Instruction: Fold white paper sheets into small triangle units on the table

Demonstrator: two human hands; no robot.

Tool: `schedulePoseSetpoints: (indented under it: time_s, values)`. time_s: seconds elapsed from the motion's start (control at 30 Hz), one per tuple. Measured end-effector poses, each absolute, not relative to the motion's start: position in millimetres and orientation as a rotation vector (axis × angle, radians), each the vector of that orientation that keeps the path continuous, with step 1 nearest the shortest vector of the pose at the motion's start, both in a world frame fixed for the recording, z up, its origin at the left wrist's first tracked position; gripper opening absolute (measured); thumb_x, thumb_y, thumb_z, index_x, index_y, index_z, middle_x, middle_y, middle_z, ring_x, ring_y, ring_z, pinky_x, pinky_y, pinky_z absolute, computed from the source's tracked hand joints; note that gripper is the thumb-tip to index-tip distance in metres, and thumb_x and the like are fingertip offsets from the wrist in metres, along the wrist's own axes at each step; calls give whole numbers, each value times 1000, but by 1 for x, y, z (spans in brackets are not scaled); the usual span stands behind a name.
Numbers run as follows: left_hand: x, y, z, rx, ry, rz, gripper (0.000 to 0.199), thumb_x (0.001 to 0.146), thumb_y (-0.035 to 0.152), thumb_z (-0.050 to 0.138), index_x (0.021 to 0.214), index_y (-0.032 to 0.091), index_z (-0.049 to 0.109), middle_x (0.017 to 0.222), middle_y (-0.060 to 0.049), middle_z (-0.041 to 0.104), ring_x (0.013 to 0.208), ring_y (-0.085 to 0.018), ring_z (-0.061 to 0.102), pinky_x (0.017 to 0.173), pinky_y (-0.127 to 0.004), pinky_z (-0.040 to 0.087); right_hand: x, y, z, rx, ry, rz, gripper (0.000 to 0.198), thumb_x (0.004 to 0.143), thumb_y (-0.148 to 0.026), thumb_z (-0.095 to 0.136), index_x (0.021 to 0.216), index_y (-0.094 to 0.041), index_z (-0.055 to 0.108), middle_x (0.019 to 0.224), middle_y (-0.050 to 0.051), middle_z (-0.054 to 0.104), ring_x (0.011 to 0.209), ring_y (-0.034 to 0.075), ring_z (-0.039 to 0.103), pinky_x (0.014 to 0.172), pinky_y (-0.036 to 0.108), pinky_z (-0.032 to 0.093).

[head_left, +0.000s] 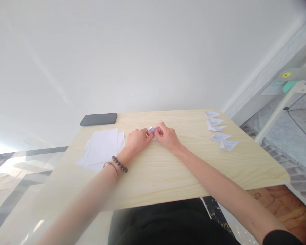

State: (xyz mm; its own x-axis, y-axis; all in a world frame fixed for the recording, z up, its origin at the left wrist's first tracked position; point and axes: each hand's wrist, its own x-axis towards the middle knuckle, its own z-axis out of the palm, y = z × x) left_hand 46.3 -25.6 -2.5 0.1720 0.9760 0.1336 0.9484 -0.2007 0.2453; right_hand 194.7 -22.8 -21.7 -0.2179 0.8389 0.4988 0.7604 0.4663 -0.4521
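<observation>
Between my two hands is a small piece of folded white paper [151, 129], partly covered by my fingers. My left hand [138, 139] pinches its left side between thumb and fingers. On the other side, my right hand [167, 136] has thumb and forefinger closed on the paper's right edge. Both hands hover at or just over the middle of the wooden table [153, 177]. The paper's exact shape is too small and hidden to make out.
Left of my hands lies a loose stack of white paper sheets [103, 146]. A dark phone [99, 119] rests at the table's far left corner. Several folded white paper pieces [220, 136] form a column along the right side. A plain wall [148, 58] rises behind the table.
</observation>
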Motion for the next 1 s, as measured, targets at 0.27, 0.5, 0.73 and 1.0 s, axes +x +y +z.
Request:
schedulePoseSetpoints:
  time_s: [0.27, 0.5, 0.73, 1.0]
  values:
    - [40, -21, -7, 2230, 1727, 620, 36, 80, 35, 32, 61, 18, 59, 61, -5, 62, 60, -17, 54, 52, -26, 28, 194, -24, -21, -1292, -2026, 127, 9, 81, -21, 39, 84, -20, 48, 74, 1, 65, 61, 11, 58, 58, 20, 38]
    - [30, -20, 1, 1730, 1140, 764, 29, 73, 31, 44, 89, 14, 62, 80, -5, 66, 77, -16, 58, 63, -24, 41, 203, -21, -22, -1176, -2092, 57, 15, 83, -20, 37, 81, -19, 52, 67, -1, 58, 58, 9, 51, 56, 18, 34]
    - [25, -14, 0, 1500, 1042, 799, 42, 76, 48, 46, 86, 10, 62, 87, -11, 64, 77, -18, 59, 67, -29, 44, 207, -16, -27, -1065, -2143, -14, 20, 84, -20, 37, 83, -19, 57, 73, 1, 59, 61, 9, 50, 60, 19, 36]
    - [26, -14, -6, 1562, 1067, 863, 39, 73, 48, 55, 88, 13, 63, 80, -7, 65, 70, -13, 56, 66, -26, 44, 210, -20, -20, -1015, -2050, 268, 14, 78, -18, 43, 84, -18, 56, 81, 2, 62, 69, 10, 57, 66, 21, 43]
